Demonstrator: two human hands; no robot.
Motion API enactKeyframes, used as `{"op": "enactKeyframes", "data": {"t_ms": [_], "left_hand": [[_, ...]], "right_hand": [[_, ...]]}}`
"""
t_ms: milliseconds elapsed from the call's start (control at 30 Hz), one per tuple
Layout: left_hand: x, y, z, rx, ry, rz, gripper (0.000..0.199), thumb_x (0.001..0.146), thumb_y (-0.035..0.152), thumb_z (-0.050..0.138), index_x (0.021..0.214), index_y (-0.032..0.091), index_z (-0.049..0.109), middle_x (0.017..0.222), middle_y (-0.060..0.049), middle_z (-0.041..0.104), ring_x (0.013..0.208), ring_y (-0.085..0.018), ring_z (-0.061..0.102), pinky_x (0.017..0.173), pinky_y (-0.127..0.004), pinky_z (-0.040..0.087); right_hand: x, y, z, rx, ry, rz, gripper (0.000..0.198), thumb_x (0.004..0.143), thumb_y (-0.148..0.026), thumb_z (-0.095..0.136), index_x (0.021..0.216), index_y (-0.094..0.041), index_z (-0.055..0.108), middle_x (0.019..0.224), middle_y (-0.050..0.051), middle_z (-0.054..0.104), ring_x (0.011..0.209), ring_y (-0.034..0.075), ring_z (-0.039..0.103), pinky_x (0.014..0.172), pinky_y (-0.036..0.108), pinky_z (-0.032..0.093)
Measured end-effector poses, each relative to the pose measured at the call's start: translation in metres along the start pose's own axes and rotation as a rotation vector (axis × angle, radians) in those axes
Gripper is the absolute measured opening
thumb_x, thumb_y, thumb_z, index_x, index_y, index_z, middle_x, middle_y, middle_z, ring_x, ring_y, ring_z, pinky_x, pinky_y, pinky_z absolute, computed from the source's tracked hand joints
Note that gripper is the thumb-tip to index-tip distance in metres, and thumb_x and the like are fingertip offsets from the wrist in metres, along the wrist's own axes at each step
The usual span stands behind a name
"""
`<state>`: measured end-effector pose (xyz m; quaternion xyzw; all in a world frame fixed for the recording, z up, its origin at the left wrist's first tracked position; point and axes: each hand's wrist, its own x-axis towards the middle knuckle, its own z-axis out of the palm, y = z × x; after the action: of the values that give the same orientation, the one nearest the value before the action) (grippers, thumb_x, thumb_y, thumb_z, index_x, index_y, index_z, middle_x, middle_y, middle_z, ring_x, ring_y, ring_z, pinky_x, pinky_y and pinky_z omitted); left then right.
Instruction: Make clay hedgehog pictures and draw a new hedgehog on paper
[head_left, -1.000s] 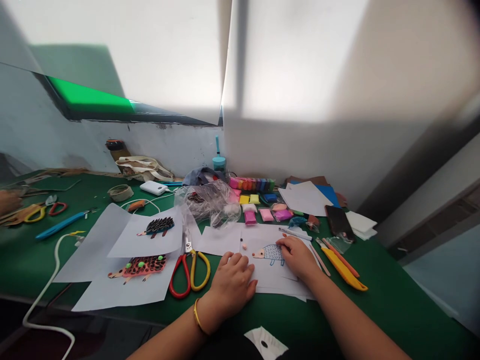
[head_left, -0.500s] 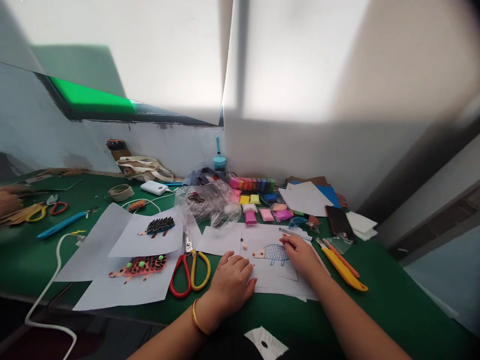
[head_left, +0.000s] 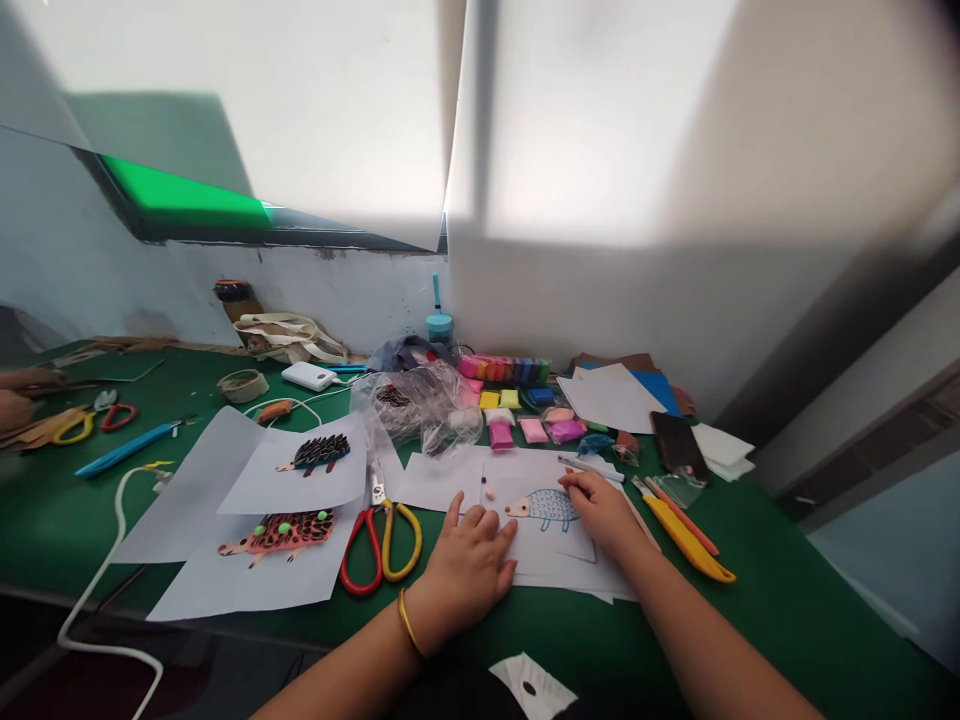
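Note:
On a white sheet of paper [head_left: 480,470] lies a blue hedgehog drawing [head_left: 547,508], its snout filled in with pale clay. My right hand [head_left: 602,512] rests at the hedgehog's back end with its fingers pressed together; anything in them is hidden. My left hand [head_left: 469,560] lies over the paper's lower left part, fingers apart and index finger stretched forward, holding nothing. Just beyond its fingertips are a small pale clay bit [head_left: 490,494] and a tiny dark bit [head_left: 484,480]. Scissors [head_left: 380,535] with red and yellow handles lie left of my left hand.
Finished hedgehog pictures [head_left: 277,540] lie at left. Behind the paper are clay packets [head_left: 534,430] and crumpled plastic [head_left: 420,405]. A yellow cutter [head_left: 686,540] and a phone [head_left: 679,445] lie at right. Another person's hand [head_left: 19,400] shows at the far left edge.
My left hand has shifted slightly right and its fingers have spread, the index finger stretching forward. My right hand has stayed in place. The other person's hand has moved a little.

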<state>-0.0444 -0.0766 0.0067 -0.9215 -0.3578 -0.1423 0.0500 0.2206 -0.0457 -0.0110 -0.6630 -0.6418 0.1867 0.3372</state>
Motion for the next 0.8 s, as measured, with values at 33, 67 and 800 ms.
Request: {"op": "enactKeyframes", "data": {"t_ms": [33,67,800], "left_hand": [[0.0,0.0,0.0,-0.001,-0.002,0.008,0.044,0.089,0.045,0.055,0.128,0.025,0.054,0.108,-0.006,0.06,0.107,-0.025,0.051,0.113,-0.055,0.017],[0.0,0.0,-0.001,-0.003,-0.004,0.013,0.041,0.089,0.044,0.056,0.125,0.025,0.056,0.106,-0.006,0.06,0.106,-0.025,0.052,0.113,-0.054,0.018],[0.0,0.0,0.004,-0.002,0.005,-0.005,0.052,0.088,0.055,0.055,0.127,0.021,0.054,0.116,-0.008,0.059,0.114,-0.028,0.05,0.115,-0.056,0.014]], "right_hand": [[0.0,0.001,0.001,-0.011,0.001,-0.004,0.032,0.084,-0.026,0.043,0.099,-0.022,0.071,0.112,0.005,0.069,0.113,0.022,0.06,0.101,0.038,0.044],[0.0,0.002,0.001,-0.025,0.001,-0.007,0.032,0.084,-0.026,0.043,0.099,-0.022,0.071,0.112,0.005,0.069,0.113,0.022,0.06,0.101,0.038,0.044],[-0.03,0.009,-0.019,-0.109,-0.082,-0.013,0.047,0.085,-0.025,0.042,0.128,-0.024,0.061,0.115,0.003,0.069,0.111,0.021,0.06,0.098,0.035,0.044]]}}
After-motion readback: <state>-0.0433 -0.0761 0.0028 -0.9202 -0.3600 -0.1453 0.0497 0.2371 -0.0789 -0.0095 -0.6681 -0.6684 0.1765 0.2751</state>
